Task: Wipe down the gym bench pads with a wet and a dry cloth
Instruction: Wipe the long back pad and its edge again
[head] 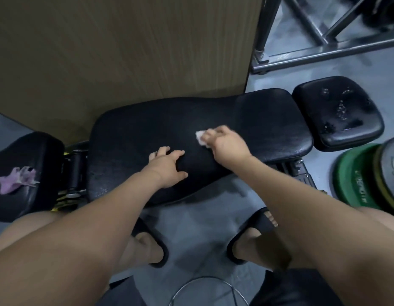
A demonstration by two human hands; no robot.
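Lying crumpled on the black pad (41, 151) at the far left is a purple cloth (16, 178), well apart from both hands. Just right of that pad sits a black-and-yellow hinge bracket (74, 171), which joins it to the long black pad (136, 133) in the middle. A brown wood-grain panel (125, 51) stands behind the long pad.

The left hand (166, 166) rests on the long pad near its front edge, with its fingers spread, its thumb out to the side, and nothing in its grasp. Close beside it, a little farther back and to the right, the right hand (228, 144) has its fingers curled round a small white cloth (200, 138) and presses it against the pad's surface; the hand looks slightly blurred.

Below the pad, two feet in black slippers (261, 221) stand on the grey floor (198, 217).

Farther right, across a narrow gap, is a smaller square pad (310, 107) with wet patches (341, 109) glistening on its top. A grey metal frame (319, 51) stands on the floor behind it, and green weight plates (355, 180) sit at the right edge — just in front of the small pad.
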